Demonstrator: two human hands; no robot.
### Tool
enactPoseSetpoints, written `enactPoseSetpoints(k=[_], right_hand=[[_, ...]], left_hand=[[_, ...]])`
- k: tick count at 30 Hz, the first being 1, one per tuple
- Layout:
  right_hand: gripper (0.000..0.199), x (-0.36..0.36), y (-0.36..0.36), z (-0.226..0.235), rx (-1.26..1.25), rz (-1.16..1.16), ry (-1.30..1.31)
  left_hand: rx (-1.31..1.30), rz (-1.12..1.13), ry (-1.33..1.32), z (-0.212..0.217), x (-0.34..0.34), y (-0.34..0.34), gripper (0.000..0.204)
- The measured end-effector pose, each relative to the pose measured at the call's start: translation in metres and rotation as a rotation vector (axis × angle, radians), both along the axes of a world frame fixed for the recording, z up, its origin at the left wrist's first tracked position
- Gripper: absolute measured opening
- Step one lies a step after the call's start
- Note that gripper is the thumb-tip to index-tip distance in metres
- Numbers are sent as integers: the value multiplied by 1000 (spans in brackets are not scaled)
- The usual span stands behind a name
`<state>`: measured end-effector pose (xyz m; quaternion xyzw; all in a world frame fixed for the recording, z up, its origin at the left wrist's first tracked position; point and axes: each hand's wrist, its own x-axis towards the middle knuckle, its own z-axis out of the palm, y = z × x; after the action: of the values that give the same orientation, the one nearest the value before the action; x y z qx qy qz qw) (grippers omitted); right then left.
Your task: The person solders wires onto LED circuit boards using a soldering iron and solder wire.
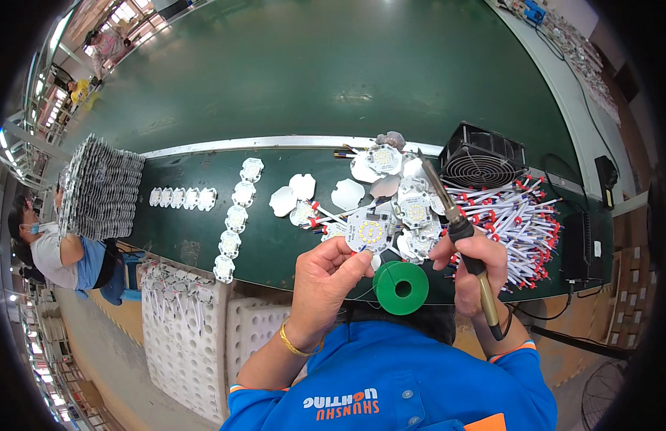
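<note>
A white LED circuit board (371, 230) with a ring of yellow chips is pinched between the thumb and fingers of my left hand (329, 276). Near my left fingertips a bit of blue wire shows at the board's lower edge. My right hand (480, 269) is wrapped around a soldering iron (462, 230), whose tip points up and left, apart from the held board. Beneath the hands sits a green solder spool (385, 289), with thin wire running from it. Loose LED boards (415, 210) lie heaped just beyond the held one, some face down.
White wires with red connectors (509, 226) are piled at right, beside a black fan (483, 165). LED boards stand in a column (236, 219) and a row (183, 198) on the green workbench (275, 248). A tall board stack (103, 190) and a seated person (60, 248) are at left.
</note>
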<state>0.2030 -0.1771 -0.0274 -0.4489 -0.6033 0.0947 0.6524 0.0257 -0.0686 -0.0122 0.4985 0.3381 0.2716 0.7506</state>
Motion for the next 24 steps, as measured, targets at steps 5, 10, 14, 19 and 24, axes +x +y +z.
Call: enactPoseSetpoints(k=[5,10,14,19,24], right_hand=[[37,3,-9,3,-28,-9,-89],[40,6,-15,-2,120,44,-110],[40,7,-23,-2,148,101,-138],[15,1,-28,10,72,124,-115],[19,0,-25,9,67,150,-115]], left_hand=[[4,-19,-13,-3,0,-2,8],[20,17,-27,6,1,-5,8],[41,21,-5,5,2,-7,9],[41,37,-2,10,3,-11,10],[43,48,0,9,4,-12,10]])
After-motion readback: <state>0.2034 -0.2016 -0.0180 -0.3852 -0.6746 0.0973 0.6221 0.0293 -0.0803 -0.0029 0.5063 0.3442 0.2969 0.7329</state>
